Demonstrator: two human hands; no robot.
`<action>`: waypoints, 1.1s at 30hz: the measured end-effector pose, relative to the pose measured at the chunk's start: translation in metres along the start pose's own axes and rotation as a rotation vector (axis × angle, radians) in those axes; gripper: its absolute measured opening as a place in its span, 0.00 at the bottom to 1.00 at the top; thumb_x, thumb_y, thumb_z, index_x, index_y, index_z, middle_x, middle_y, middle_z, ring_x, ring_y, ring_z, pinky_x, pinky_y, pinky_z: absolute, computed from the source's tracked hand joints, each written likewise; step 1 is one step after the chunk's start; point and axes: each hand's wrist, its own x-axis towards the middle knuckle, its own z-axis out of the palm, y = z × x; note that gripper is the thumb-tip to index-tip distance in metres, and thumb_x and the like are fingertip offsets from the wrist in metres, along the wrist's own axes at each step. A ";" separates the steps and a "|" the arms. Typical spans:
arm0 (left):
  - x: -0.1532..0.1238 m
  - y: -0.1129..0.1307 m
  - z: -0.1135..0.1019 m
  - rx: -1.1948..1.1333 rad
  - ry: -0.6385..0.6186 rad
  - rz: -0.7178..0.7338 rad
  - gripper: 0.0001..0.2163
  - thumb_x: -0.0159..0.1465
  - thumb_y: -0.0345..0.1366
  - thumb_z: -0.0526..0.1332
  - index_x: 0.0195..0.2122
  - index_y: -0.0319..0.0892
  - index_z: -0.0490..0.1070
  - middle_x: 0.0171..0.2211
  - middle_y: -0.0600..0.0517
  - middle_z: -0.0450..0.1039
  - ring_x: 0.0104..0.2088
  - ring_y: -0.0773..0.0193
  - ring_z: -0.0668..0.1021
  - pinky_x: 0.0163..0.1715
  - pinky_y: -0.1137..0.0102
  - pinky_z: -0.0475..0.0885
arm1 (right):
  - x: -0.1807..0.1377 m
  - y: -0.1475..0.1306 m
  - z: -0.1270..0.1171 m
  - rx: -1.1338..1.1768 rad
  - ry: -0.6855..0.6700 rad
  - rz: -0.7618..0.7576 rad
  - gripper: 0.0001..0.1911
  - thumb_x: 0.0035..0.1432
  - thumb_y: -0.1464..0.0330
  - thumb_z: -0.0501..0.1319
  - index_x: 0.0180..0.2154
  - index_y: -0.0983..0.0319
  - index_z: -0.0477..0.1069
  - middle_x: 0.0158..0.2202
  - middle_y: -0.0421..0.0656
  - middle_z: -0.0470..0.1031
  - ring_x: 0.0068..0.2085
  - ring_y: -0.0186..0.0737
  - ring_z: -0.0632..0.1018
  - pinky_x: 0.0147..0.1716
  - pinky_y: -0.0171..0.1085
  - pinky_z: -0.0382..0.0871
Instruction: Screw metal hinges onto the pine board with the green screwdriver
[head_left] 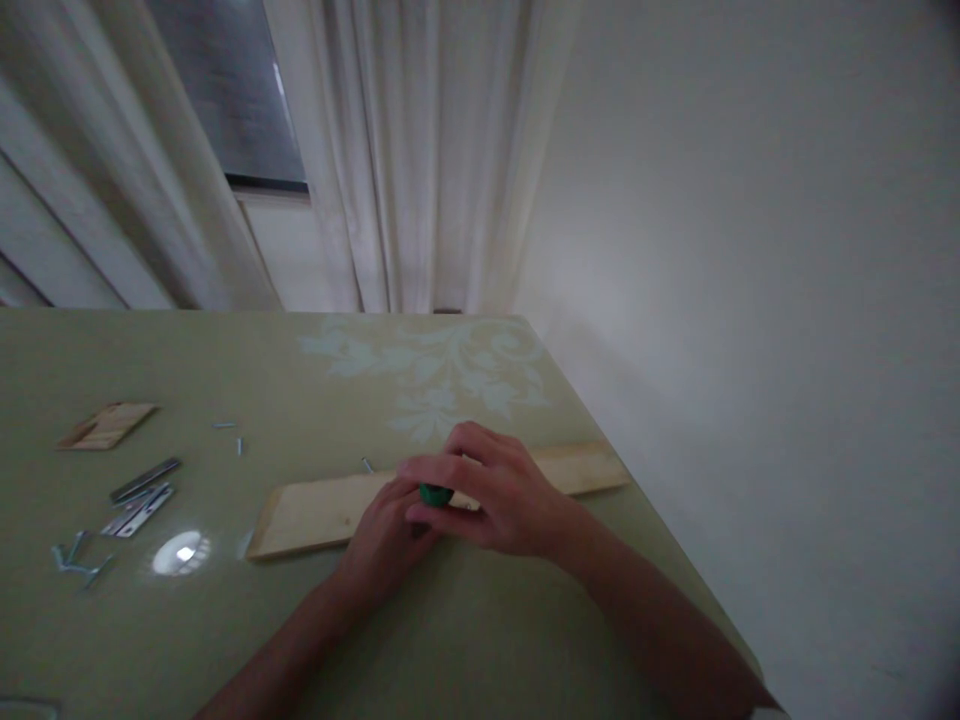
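A long pale wooden board (315, 512) lies across the green table (225, 620). Both hands meet over its middle. My right hand (487, 490) is curled over a small green-topped tool (435, 494), likely a screwdriver handle, standing on the board. My left hand (386, 540) sits just below and left of it, fingers closed near the tool's lower part; what they pinch is hidden. A loose screw (367, 464) lies beside the board's far edge.
At the table's left lie flat metal hinges (142, 495), a scatter of screws (75, 560), two more screws (229, 432) and a small wooden piece (109, 424). The table's right edge runs close to a white wall. Curtains hang behind.
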 end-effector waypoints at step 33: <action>0.004 0.009 -0.008 0.004 -0.166 -0.050 0.04 0.67 0.36 0.67 0.41 0.45 0.79 0.42 0.49 0.77 0.44 0.54 0.78 0.45 0.61 0.72 | -0.001 0.007 -0.024 0.249 -0.113 0.207 0.14 0.69 0.65 0.68 0.54 0.57 0.76 0.47 0.42 0.83 0.47 0.38 0.82 0.51 0.36 0.74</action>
